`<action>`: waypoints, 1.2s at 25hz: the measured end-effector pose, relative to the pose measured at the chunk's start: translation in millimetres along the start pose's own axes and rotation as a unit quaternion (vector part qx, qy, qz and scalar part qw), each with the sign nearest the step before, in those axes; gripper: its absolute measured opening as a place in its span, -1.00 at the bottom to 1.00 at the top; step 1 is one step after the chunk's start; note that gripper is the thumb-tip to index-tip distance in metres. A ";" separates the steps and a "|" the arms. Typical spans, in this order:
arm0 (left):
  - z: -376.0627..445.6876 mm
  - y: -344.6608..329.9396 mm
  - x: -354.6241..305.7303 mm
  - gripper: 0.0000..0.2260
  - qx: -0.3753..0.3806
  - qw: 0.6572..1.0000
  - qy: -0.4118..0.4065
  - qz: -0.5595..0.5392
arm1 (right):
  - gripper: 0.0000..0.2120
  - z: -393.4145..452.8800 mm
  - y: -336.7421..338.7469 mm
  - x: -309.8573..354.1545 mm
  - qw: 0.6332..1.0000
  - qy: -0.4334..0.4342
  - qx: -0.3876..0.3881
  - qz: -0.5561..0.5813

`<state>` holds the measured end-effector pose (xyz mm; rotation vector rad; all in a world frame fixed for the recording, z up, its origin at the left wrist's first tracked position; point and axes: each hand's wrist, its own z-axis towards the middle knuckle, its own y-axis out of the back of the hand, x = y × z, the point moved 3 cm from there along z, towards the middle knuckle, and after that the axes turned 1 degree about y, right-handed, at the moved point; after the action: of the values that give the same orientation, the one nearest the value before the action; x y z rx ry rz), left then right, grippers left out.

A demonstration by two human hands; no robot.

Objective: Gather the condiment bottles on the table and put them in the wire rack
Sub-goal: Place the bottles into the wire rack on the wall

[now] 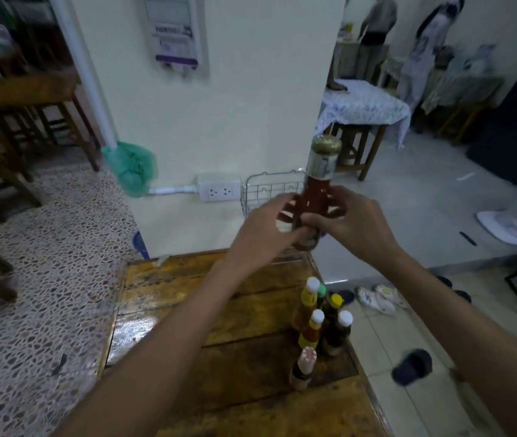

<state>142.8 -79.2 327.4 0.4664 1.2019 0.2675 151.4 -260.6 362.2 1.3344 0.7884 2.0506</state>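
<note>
Worn yellow-brown wood makes up the table under our arms. Our left hand curls round the lower body of the red sauce bottle from the left, and our right hand grips it from the right. The bottle stands nearly upright, gold cap up, in front of the wire rack at the table's far end. Six smaller bottles cluster upright near the right edge.
</note>
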 end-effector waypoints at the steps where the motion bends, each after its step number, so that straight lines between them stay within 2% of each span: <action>1: 14.7 15.2 -0.6 -0.50 -0.018 1.000 -0.007 0.010 | -0.42 21.7 -2.4 10.6 1.000 0.015 0.004 0.005; 4: 60.3 52.9 13.6 -0.50 -0.048 0.998 0.010 0.035 | -0.42 83.5 -18.1 26.2 0.999 0.047 0.018 0.011; 7: 104.6 71.9 46.9 -0.46 -0.066 0.994 0.029 0.077 | -0.45 137.3 -44.3 23.8 0.998 0.042 0.023 0.033; 13: 170.1 76.7 128.6 -0.43 -0.096 0.959 0.081 0.253 | -0.42 215.1 -131.2 -21.8 0.997 0.007 0.073 0.032; 16: 183.1 68.2 158.8 -0.48 -0.094 0.945 0.096 0.297 | -0.40 232.6 -162.3 -46.6 0.996 -0.017 0.090 0.024; 21: 195.2 52.4 186.5 -0.54 -0.096 0.937 0.064 0.331 | -0.43 243.5 -187.8 -75.7 0.994 -0.046 0.096 0.022; 26: 201.0 47.5 202.0 -0.49 -0.102 0.914 0.036 0.391 | -0.42 246.1 -202.5 -86.9 0.992 -0.052 0.113 0.031; 30: 196.6 42.5 213.3 -0.51 -0.121 0.915 0.027 0.383 | -0.43 241.4 -204.3 -89.6 0.992 -0.050 0.098 0.062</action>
<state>402.7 11.4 226.4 0.7009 0.9717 1.0983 434.6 -148.0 239.2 1.6166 0.9006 2.0238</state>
